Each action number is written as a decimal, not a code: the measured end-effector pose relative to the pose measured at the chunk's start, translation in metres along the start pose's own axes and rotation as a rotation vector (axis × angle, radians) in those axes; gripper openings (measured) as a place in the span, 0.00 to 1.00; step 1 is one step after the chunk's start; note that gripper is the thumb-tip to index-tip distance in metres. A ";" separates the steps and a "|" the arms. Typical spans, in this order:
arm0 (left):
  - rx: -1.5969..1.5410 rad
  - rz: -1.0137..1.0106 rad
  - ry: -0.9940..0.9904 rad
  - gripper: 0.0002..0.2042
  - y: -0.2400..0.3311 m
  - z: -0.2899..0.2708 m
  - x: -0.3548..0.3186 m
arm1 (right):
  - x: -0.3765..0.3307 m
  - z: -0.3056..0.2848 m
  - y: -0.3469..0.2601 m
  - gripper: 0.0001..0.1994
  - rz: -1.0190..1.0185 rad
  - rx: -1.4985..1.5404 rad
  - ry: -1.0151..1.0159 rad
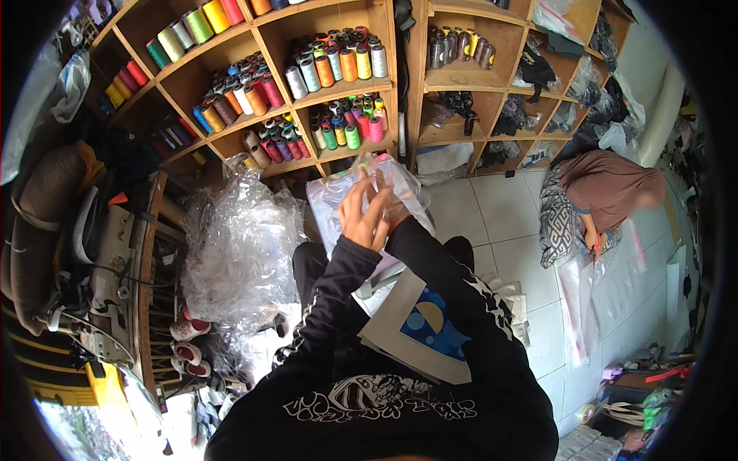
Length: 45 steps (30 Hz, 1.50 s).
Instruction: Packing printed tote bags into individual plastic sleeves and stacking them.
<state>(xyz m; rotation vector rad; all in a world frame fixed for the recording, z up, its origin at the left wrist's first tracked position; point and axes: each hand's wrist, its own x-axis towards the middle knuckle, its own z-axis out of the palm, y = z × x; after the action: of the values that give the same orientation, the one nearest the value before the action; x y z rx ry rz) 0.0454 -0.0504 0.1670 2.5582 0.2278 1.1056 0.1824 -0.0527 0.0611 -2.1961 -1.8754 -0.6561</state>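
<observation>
My left hand (pixel 360 219) is raised in front of my chest, its fingers bent and apart, with nothing visible between them. Just behind it is my right hand (pixel 396 209), whose fingers are largely covered by the left. Both hands are over a stack of clear plastic sheets or bags (pixel 327 201), which the right hand seems to touch; whether it grips one I cannot tell. Beneath my right forearm lies a beige panel (pixel 392 311) with a blue picture of yellow and white round shapes.
Wooden shelves (pixel 257 34) of coloured thread cones stand ahead. A large heap of crumpled clear plastic (pixel 242 250) is on the left, near a sewing machine (pixel 115 253). At right, another person (pixel 600 188) sits on the tiled floor, handling long plastic sheets (pixel 580 300).
</observation>
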 end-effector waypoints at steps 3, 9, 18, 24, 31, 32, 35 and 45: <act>-0.025 -0.128 0.372 0.37 -0.002 -0.017 -0.022 | 0.022 -0.084 -0.029 0.37 0.278 0.666 -0.016; -0.408 -0.587 0.041 0.63 -0.013 0.007 -0.076 | 0.025 -0.109 -0.019 0.56 0.428 1.414 0.391; -0.210 -0.280 0.319 0.10 -0.026 0.020 -0.039 | 0.013 -0.059 -0.003 0.21 0.652 2.407 0.316; -0.164 -0.244 0.294 0.12 -0.004 0.011 -0.045 | 0.022 -0.069 0.009 0.23 0.810 2.104 0.671; -0.129 -0.148 0.276 0.17 0.017 0.015 -0.067 | 0.026 -0.099 0.011 0.30 0.640 2.102 0.918; -0.133 -0.159 0.275 0.17 0.020 0.018 -0.070 | 0.027 -0.102 0.010 0.31 0.556 2.116 0.997; -0.127 -0.164 0.262 0.16 0.026 0.023 -0.075 | 0.029 -0.109 0.015 0.31 0.531 2.231 1.046; -0.320 -0.333 0.136 0.14 0.046 0.014 -0.091 | 0.033 -0.108 0.034 0.21 0.264 2.729 1.114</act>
<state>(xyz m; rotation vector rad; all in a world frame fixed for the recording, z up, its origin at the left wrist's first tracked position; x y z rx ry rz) -0.0066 -0.1215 0.1138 2.0762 0.4528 1.0875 0.1957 -0.0739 0.1758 0.0861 -0.3273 0.5918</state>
